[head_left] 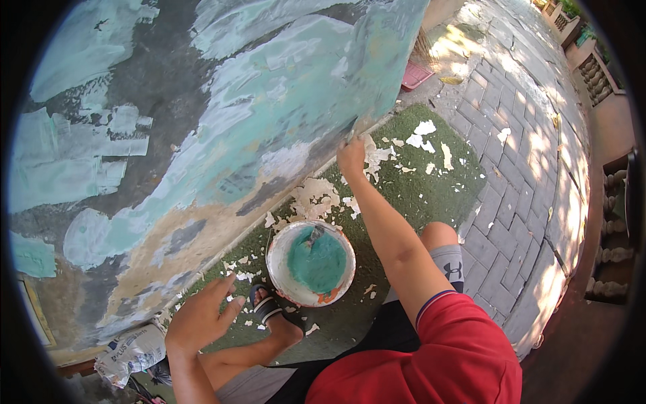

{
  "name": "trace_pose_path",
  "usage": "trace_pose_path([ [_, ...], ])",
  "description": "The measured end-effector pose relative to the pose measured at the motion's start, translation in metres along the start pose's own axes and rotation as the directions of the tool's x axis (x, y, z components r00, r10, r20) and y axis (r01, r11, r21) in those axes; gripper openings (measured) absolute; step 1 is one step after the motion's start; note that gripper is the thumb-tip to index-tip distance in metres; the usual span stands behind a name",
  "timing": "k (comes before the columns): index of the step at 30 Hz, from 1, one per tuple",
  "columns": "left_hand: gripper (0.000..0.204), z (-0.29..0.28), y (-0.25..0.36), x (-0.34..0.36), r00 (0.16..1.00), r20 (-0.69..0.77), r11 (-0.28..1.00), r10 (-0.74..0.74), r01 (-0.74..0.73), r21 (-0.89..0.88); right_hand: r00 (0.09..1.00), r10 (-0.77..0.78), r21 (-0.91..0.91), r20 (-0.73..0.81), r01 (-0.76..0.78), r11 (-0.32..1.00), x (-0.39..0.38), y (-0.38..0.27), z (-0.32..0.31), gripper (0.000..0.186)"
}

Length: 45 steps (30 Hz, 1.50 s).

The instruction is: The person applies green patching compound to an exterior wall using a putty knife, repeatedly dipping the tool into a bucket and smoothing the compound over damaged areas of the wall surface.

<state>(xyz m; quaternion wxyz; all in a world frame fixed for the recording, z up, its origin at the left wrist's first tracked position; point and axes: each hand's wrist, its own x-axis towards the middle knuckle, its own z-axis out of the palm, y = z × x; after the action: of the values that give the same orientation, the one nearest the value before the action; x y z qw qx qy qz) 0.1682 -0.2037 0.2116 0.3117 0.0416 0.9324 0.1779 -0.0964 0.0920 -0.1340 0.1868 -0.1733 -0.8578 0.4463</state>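
My right hand [350, 155] reaches out to the foot of the wall [282, 101], its fingers closed round a putty knife [352, 126]. Only part of the blade shows, up against the wall's lower edge. My left hand [204, 318] hangs in the air at the lower left, fingers stretched and thumb apart, holding nothing. Between my arms stands a white bucket [274, 259] with teal paste [319, 261] inside. A dark grey lump or tool end [313, 236] lies at the paste's far side; I cannot tell which. Patchy teal and pale coating covers much of the grey wall.
Peeled paint flakes [316, 196] litter the green turf mat [424, 195] along the wall. A crumpled white sack [134, 350] lies at the lower left. Beyond the mat are grey paving bricks [505, 222]. A pink dustpan [416, 75] rests near the wall's far end, beside broom bristles [422, 46].
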Motion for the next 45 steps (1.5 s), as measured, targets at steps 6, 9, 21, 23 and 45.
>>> trace_pose_path([
  [6, 0.053, -0.001, -0.004, 0.003, 1.0, 0.01, 1.0, -0.013, 0.013, -0.004, 0.956, -0.184, 0.177, 0.23, 0.145, 0.973, -0.125, -0.087, -0.001, 0.047],
  [9, 0.053, -0.003, -0.001, 0.005, 1.0, 0.013, 1.0, -0.001, 0.001, -0.003, 0.965, -0.148, 0.186, 0.216, 0.108, 0.977, -0.137, -0.083, -0.013, 0.049],
  [21, 0.054, 0.001, 0.001, 0.001, 1.0, -0.006, 1.0, 0.004, -0.004, 0.016, 0.989, -0.041, 0.005, 0.14, 0.041, 0.999, -0.064, -0.082, 0.006, 0.057],
  [23, 0.054, 0.001, 0.0, 0.001, 1.0, -0.006, 1.0, -0.001, 0.001, 0.016, 0.958, -0.24, 0.151, 0.156, 0.217, 0.964, -0.116, -0.105, 0.004, 0.054],
  [45, 0.053, 0.001, 0.0, 0.002, 0.995, -0.072, 0.997, 0.076, -0.074, 0.03, 0.809, -0.337, 0.198, 0.482, 0.274, 0.941, -0.181, -0.195, -0.03, 0.085],
])
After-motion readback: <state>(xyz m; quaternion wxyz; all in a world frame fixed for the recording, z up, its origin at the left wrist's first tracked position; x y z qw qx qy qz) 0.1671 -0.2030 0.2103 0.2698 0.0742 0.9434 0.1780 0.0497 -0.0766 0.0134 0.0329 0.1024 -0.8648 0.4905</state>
